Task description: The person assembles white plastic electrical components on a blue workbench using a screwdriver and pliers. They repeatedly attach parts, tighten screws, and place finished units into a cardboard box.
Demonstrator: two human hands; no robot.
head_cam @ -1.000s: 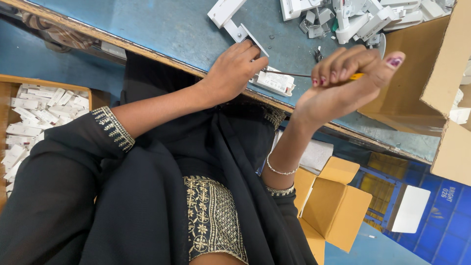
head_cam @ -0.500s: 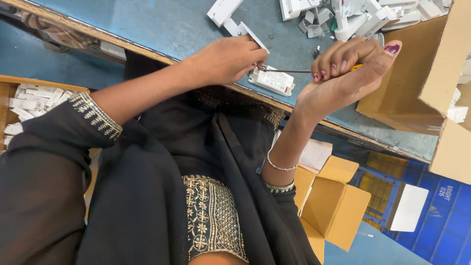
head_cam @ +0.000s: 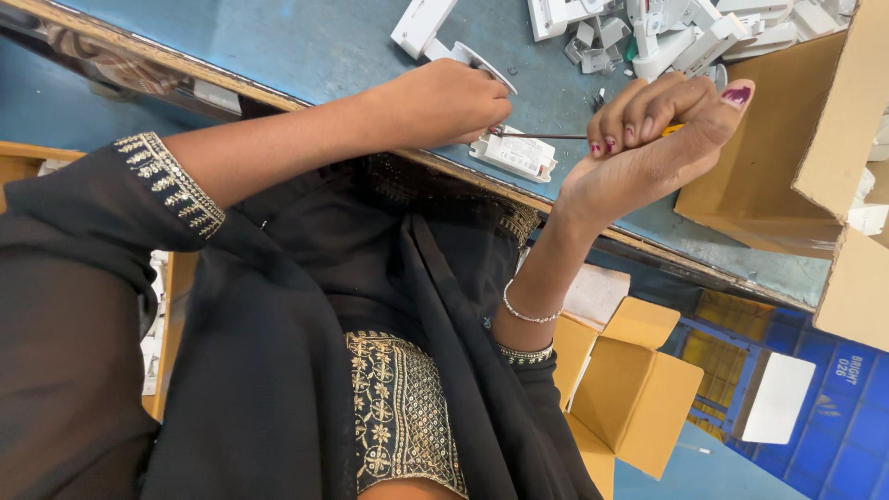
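My left hand [head_cam: 444, 102] rests closed on a small white rectangular plastic unit [head_cam: 514, 155] lying at the near edge of the blue table [head_cam: 306, 46]. My right hand [head_cam: 648, 139] is clenched around a screwdriver with a yellow handle [head_cam: 673, 129]. Its thin dark shaft [head_cam: 542, 136] runs left to the unit, where the tip meets it beside my left fingers. Another white plastic piece [head_cam: 421, 26] lies just beyond my left hand.
A heap of white plastic parts [head_cam: 667, 28] lies at the far side of the table. An open cardboard box [head_cam: 796, 157] stands at the right. A smaller open carton [head_cam: 630, 389] sits on the floor by my knee. A tray of white parts [head_cam: 153, 324] is at the left.
My left forearm has moved further over the table edge and my left hand sits a little further right. The right hand with the screwdriver has stayed almost in place.
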